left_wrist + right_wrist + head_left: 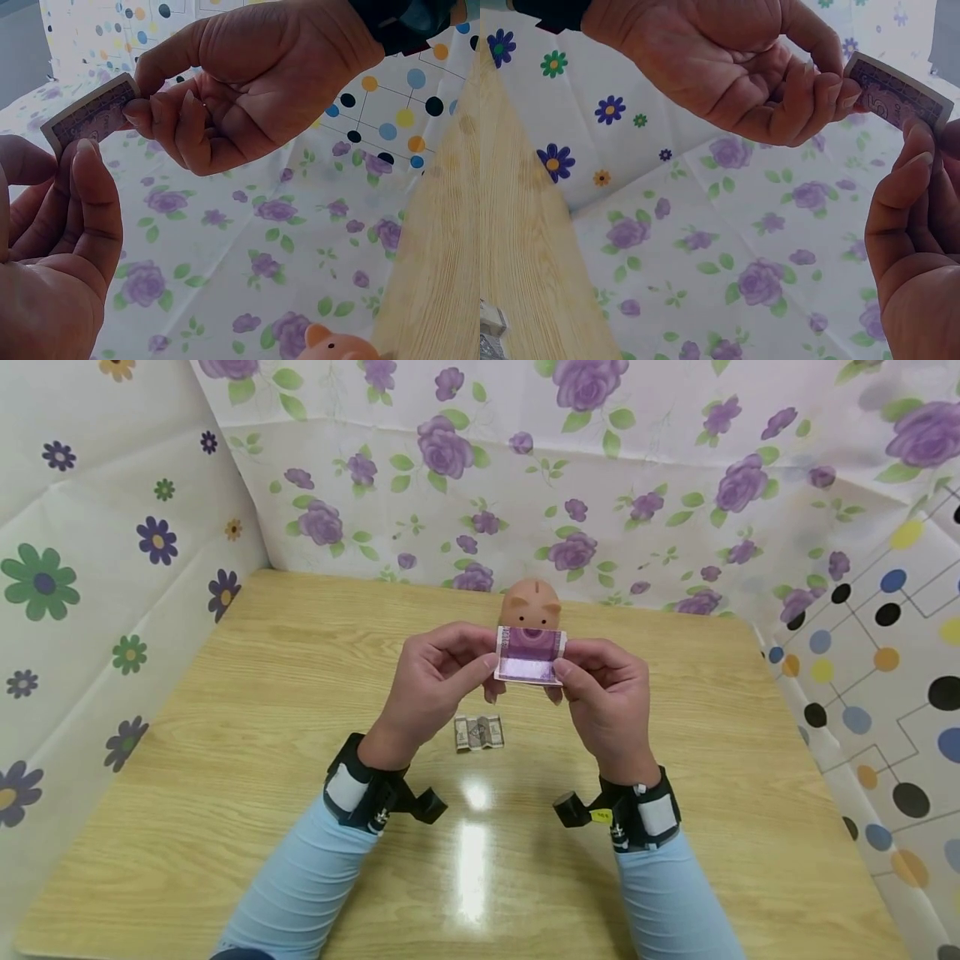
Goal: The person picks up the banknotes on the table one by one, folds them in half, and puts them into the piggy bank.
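A small purple banknote (528, 653) is stretched between both hands above the table. My left hand (442, 672) pinches its left end between thumb and fingers. Its right end is pinched the same way by my right hand (609, 681). A crease runs across the note, and light glares off its lower part. In the right wrist view, the back of the banknote (896, 91) shows a printed 5. Right behind the note stands an orange piggy bank (531, 602), its slot on top and its lower body hidden. On the table nearer me lies a creased grey-brown banknote (478, 733).
The wooden table (300, 693) reaches to a rose-patterned cloth (442, 447) at the back. Flowered cloth (45, 581) hangs on the left and dotted cloth (885, 718) on the right. Each wrist wears a black band; the left wristband (360, 789) has a small arm jutting inward.
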